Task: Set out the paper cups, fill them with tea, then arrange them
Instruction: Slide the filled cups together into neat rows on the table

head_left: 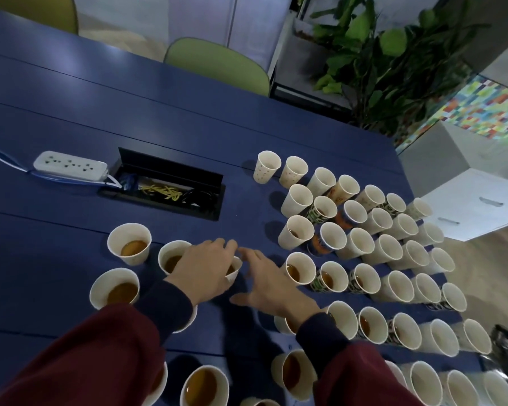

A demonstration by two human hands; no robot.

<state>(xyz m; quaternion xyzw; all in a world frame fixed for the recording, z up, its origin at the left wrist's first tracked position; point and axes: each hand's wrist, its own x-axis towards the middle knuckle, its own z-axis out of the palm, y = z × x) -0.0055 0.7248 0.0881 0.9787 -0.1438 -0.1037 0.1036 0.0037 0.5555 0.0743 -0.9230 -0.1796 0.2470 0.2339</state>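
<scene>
— While tea (133, 247) already stands in many cups, which step is in hand?
— Arranging, I judge. The left hand (206, 268) has its fingers (228, 247) curled down over the rim of a cup (236, 269) and seems to grip it from above. The right hand (269, 285) hovers just beside it, fingers spread, holding nothing.
— Where is that cup?
— On the blue surface (71, 200), right under the left fingers. The loose cups (135, 259) are to their left, and the packed rows (361, 244) lie beyond the right fingers.
— Which way does it point?
— It is upright, long axis vertical, mouth up, with a little tea showing inside.
— And next?
— Probably a level, slow move into line, so nothing spills.
</scene>
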